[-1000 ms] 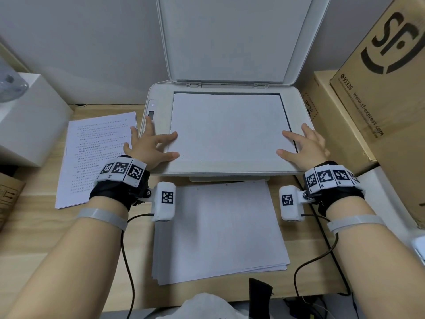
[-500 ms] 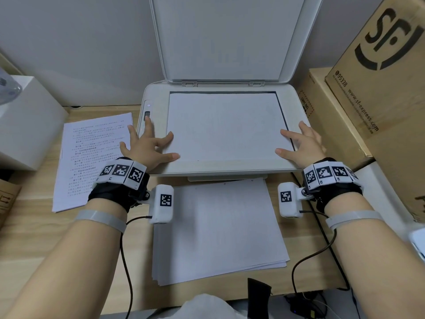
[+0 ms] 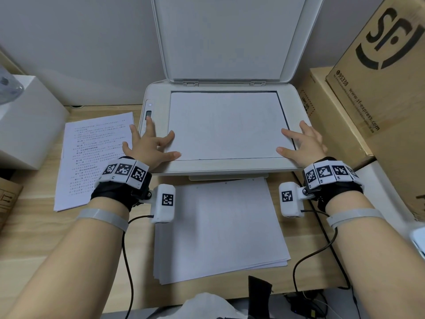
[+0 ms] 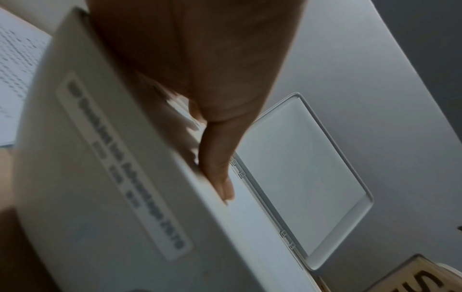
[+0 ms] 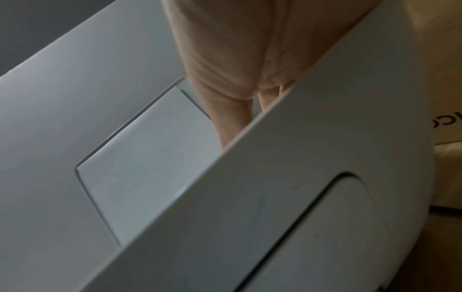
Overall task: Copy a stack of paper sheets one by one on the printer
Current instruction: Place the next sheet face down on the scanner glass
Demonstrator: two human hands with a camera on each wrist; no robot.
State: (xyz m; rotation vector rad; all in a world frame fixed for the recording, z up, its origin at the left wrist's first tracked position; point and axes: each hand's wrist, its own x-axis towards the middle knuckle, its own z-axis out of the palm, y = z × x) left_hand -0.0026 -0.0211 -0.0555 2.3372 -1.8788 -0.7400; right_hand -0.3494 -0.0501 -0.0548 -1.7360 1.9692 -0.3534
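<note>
The white printer (image 3: 232, 165) stands at the back of the desk with its scanner lid (image 3: 226, 38) raised. A blank-side-up sheet (image 3: 226, 125) lies flat on the glass. My left hand (image 3: 149, 143) rests spread on the printer's left edge, thumb and one finger on the sheet's near left corner, another finger stretched toward the button panel (image 3: 148, 113). My right hand (image 3: 301, 143) lies spread on the sheet's near right corner. A stack of white paper (image 3: 218, 229) lies in front of the printer. A printed sheet (image 3: 94, 157) lies to the left.
Cardboard boxes (image 3: 377, 93) stand close on the right of the printer. A white box (image 3: 25, 120) sits at the far left. Black cables (image 3: 315, 256) trail over the wooden desk (image 3: 34, 226) near its front edge.
Both hands stay spread on the sheet's near corners. The left hand has slid slightly forward, one finger reaching nearer the button panel.
</note>
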